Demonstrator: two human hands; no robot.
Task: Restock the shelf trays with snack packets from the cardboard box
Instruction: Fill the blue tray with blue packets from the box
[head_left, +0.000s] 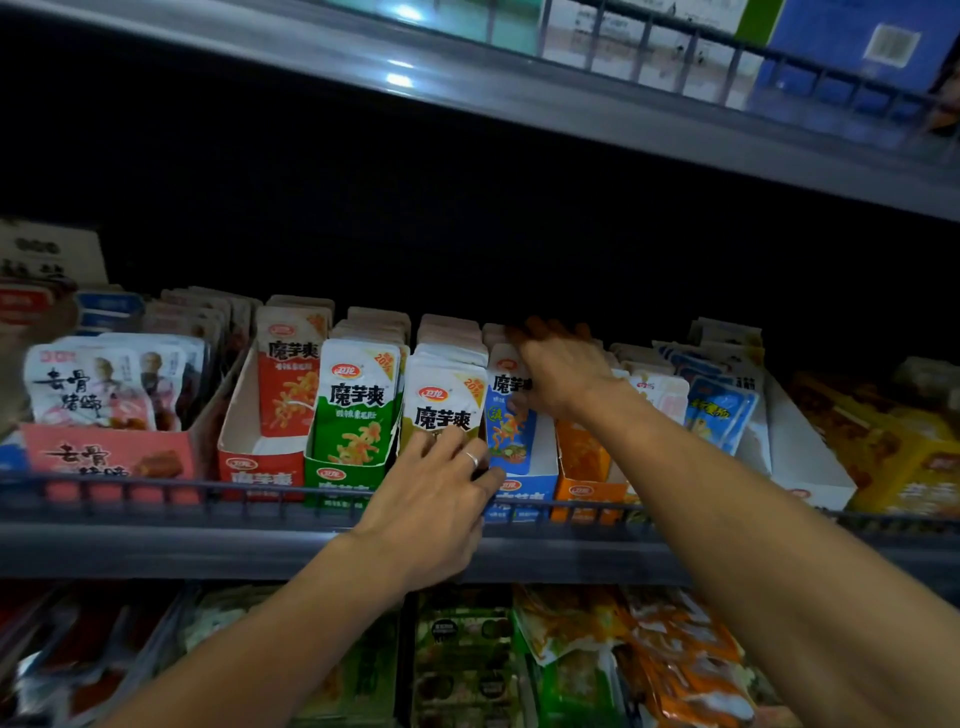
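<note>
Head view: the left hand (434, 512) grips the olive tray (415, 447) front, the right hand (558, 371) grasps blue packets (506, 415) in the blue tray (524, 491), seating stock; next, judged, level the row; cardboard box unseen.

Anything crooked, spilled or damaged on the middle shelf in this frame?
Nothing spilled or torn. The red cardboard tray looks part-empty: its red-and-white packets stand at the back, leaving the bare floor in front. The green tray beside it is packed to its front lip. The blue-and-white packet under the right hand leans slightly.
</note>
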